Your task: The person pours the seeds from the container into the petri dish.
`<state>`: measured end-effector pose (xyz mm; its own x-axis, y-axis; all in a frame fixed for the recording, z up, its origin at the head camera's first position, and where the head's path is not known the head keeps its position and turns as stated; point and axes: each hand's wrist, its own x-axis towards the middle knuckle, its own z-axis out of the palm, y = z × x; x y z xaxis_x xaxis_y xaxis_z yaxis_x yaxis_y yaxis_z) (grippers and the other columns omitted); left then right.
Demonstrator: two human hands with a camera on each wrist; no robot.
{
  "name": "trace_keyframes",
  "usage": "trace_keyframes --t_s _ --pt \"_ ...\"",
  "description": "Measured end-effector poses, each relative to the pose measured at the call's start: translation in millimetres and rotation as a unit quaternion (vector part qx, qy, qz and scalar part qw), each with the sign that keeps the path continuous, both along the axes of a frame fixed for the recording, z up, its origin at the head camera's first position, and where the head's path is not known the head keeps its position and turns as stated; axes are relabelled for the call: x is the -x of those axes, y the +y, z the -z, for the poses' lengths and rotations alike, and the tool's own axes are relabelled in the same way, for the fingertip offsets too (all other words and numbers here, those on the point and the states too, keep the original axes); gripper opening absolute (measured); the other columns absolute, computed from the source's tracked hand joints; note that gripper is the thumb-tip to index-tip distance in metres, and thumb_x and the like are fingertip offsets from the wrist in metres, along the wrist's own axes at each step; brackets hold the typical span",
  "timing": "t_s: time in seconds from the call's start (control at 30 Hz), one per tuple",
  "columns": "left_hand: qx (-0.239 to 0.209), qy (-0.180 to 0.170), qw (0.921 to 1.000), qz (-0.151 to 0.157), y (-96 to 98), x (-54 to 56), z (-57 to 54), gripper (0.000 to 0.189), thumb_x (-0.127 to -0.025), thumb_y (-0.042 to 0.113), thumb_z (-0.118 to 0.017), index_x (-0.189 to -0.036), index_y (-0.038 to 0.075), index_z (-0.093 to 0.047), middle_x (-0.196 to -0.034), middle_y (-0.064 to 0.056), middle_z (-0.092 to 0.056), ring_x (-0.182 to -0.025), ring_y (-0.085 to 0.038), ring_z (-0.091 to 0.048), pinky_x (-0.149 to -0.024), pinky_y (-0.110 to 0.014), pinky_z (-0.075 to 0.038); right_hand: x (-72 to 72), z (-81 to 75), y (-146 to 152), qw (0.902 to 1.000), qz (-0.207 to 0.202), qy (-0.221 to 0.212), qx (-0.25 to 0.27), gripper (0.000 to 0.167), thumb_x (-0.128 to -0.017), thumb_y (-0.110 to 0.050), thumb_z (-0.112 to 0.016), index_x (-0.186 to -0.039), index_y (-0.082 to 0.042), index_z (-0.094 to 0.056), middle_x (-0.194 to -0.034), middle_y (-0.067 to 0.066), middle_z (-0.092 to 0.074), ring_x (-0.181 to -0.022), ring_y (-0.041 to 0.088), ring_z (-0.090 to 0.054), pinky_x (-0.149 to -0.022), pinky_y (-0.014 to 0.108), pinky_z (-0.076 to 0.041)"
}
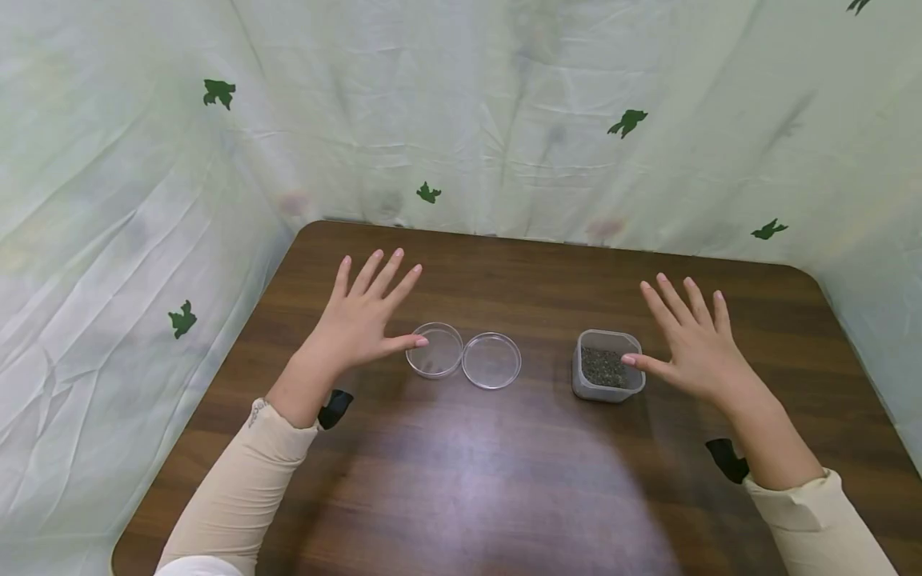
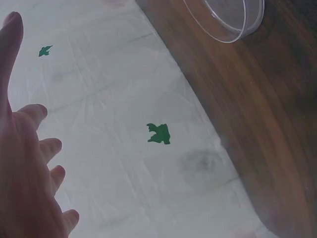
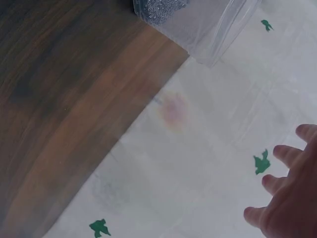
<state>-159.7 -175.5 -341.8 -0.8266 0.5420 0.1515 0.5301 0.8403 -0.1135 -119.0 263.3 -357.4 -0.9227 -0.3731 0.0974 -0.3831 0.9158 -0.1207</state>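
Both hands hover over the table with fingers spread and nothing held. The thumb of my left hand (image 1: 358,324) overlaps a clear round petri dish half (image 1: 435,356) in the head view. A second shallow clear dish half (image 1: 491,362) lies just right of it, rims side by side. Farther right stands a square translucent plastic tub (image 1: 608,392), partly filled with dark grey granular material (image 1: 602,366). My right hand (image 1: 695,352) is beside this tub, its thumb overlapping the rim in the head view. The left wrist view shows a dish (image 2: 252,20) at the top edge.
The brown wood-grain table (image 1: 461,480) has rounded corners. Pale fabric (image 1: 461,104) with green bird-shaped patches hangs behind it and along both sides. A black strap piece (image 1: 334,409) shows at the left wrist, another (image 1: 727,460) at the right.
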Motion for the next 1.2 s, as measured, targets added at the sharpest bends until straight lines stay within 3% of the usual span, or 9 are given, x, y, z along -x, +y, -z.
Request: trace_keyframes --t_s 0.17,0.33,0.53,0.7,0.9,1.0,1.2 --pt "-0.010 0.002 0.9999 0.010 -0.4 0.4 3.7 0.095 -0.073 0.074 -0.043 -0.145 0.020 -0.013 -0.149 -0.009 -0.007 -0.134 -0.030 -0.004 -0.102 -0.053 0.004 1.4 0.4 0 0.9995 -0.011 0.001 0.028 0.098 -0.078 -0.057 -0.058 -0.146 -0.017 0.001 -0.150 0.006 0.002 -0.133 0.031 0.009 -0.100 0.053 0.010" --pt "-0.038 0.003 0.9990 0.024 -1.2 0.8 11.5 0.099 -0.072 0.074 -0.045 -0.145 0.018 -0.012 -0.148 -0.009 -0.010 -0.133 -0.030 -0.007 -0.103 -0.052 0.002 4.3 4.4 1 0.9958 -0.026 0.005 0.088 0.102 -0.073 -0.050 -0.067 -0.146 -0.015 -0.004 -0.148 0.011 -0.010 -0.133 0.034 -0.003 -0.102 0.053 0.005" --pt "-0.078 0.004 0.9965 0.031 -2.5 1.1 29.0 0.104 -0.070 0.074 -0.049 -0.145 0.015 -0.009 -0.147 -0.011 -0.014 -0.132 -0.032 -0.013 -0.103 -0.051 -0.006 6.4 14.0 1 0.9885 -0.036 0.008 0.147 0.106 -0.068 -0.042 -0.075 -0.145 -0.011 -0.008 -0.145 0.016 -0.018 -0.132 0.036 -0.010 -0.103 0.052 0.001" --pt "-0.142 -0.012 0.9892 0.032 -1.3 0.3 45.5 0.109 -0.067 0.067 -0.060 -0.144 0.009 -0.011 -0.144 -0.015 -0.019 -0.130 -0.034 -0.018 -0.102 -0.051 -0.013 4.6 21.7 2 0.9776 -0.043 -0.008 0.206 0.108 -0.067 -0.035 -0.078 -0.145 -0.010 -0.009 -0.144 0.019 -0.019 -0.131 0.039 -0.011 -0.104 0.050 -0.001" --pt "-0.235 -0.056 0.9703 0.012 -0.1 -2.8 69.6 0.117 -0.061 0.061 -0.071 -0.143 0.004 -0.011 -0.144 -0.016 -0.020 -0.130 -0.030 -0.019 -0.103 -0.046 -0.017 -0.4 31.7 -1 0.9523 -0.003 -0.080 0.295 0.111 -0.065 -0.025 -0.082 -0.145 -0.021 -0.006 -0.147 0.012 -0.013 -0.131 0.035 -0.012 -0.097 0.059 -0.015" --pt "-0.280 -0.101 0.9546 -0.013 -0.1 -5.4 79.9 0.120 -0.058 0.057 -0.075 -0.144 0.008 -0.008 -0.146 -0.012 -0.017 -0.132 -0.027 -0.016 -0.103 -0.045 -0.017 -2.9 38.7 -1 0.9425 0.019 -0.103 0.317 0.111 -0.065 -0.024 -0.082 -0.145 -0.024 -0.005 -0.148 0.007 -0.011 -0.132 0.031 -0.011 -0.096 0.061 -0.017" --pt "-0.336 -0.174 0.9246 -0.046 -0.8 -8.7 96.9 0.123 -0.056 0.046 -0.082 -0.145 0.015 -0.003 -0.146 -0.012 -0.014 -0.131 -0.032 -0.014 -0.100 -0.052 -0.019 -10.2 51.1 -2 0.9260 0.028 -0.117 0.358 0.111 -0.065 -0.018 -0.082 -0.145 -0.027 -0.005 -0.147 0.006 -0.014 -0.132 0.029 -0.011 -0.095 0.061 -0.016"
